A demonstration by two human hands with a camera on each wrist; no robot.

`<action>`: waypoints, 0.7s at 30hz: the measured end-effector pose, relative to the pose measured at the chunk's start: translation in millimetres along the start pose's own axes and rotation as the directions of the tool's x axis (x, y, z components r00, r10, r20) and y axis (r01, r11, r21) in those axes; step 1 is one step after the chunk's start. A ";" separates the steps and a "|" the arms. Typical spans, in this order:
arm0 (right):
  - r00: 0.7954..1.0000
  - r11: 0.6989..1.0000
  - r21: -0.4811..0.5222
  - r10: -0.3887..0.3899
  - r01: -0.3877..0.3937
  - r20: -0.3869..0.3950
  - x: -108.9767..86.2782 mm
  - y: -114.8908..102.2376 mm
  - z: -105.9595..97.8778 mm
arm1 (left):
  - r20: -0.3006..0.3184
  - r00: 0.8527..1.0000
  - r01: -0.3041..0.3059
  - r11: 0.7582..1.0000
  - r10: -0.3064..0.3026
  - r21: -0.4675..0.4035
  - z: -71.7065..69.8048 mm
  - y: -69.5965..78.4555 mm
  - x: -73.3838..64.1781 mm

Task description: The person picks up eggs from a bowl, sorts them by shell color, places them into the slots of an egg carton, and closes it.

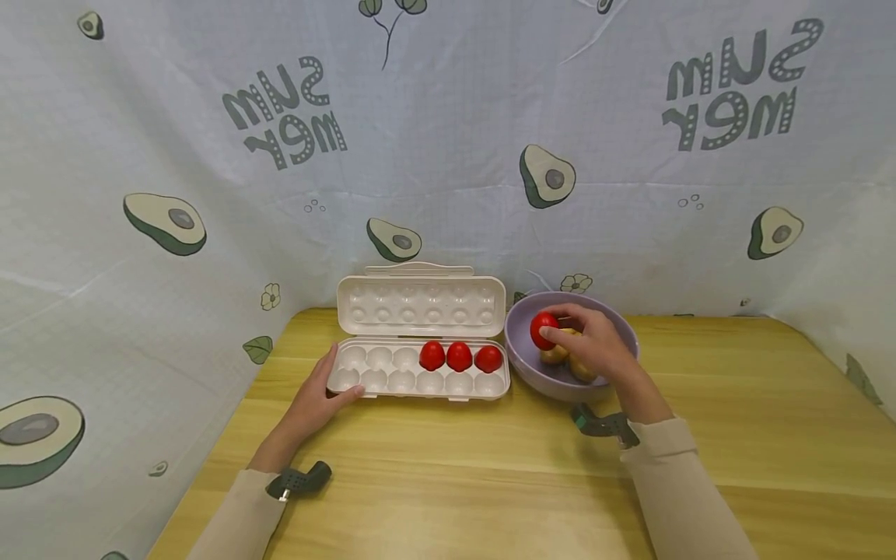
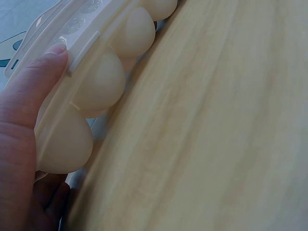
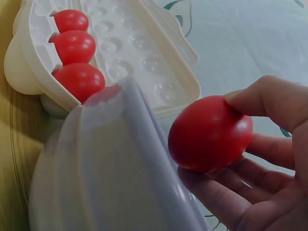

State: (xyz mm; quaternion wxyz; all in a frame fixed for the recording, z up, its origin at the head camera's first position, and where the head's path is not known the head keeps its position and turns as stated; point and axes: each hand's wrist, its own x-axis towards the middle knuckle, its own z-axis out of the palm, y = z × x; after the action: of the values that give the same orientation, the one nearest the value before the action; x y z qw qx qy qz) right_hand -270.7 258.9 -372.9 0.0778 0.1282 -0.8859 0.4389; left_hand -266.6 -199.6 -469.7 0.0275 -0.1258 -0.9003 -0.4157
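My right hand point(image 1: 588, 338) pinches a red egg point(image 3: 210, 134) between thumb and fingers, over the purple bowl point(image 1: 518, 342). Gold eggs point(image 1: 555, 355) lie in that bowl, partly hidden by the hand. To its left an egg carton point(image 1: 392, 394) of cream plastic lies with its lid point(image 1: 421, 305) raised at the back. Three red eggs point(image 1: 459, 356) sit side by side at the right of the carton's back row; the front row's cups hold nothing. At the carton's left end my left hand point(image 1: 315, 397) grips it, the thumb point(image 2: 36, 82) on the front rim and the fingers around the side.
A wooden table point(image 1: 448, 474) carries the carton and bowl. Behind it hangs a pale cloth point(image 1: 448, 155) printed with avocados and lettering, close at the back of the lid and bowl. The carton's right end stands right beside the bowl's rim.
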 end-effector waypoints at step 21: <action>0.995 0.998 0.061 -0.006 0.012 -0.097 2.5 -12.5 19.2 | 0.009 1.000 -0.002 1.000 0.002 -0.014 -1.1 1.3 -0.1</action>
State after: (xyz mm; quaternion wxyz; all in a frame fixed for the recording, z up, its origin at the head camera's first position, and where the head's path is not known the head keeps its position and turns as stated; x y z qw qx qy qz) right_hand -269.9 235.9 -374.4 0.1185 0.1130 -0.8666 0.4714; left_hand -266.2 -199.7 -468.0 0.0231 -0.1288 -0.8973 -0.4216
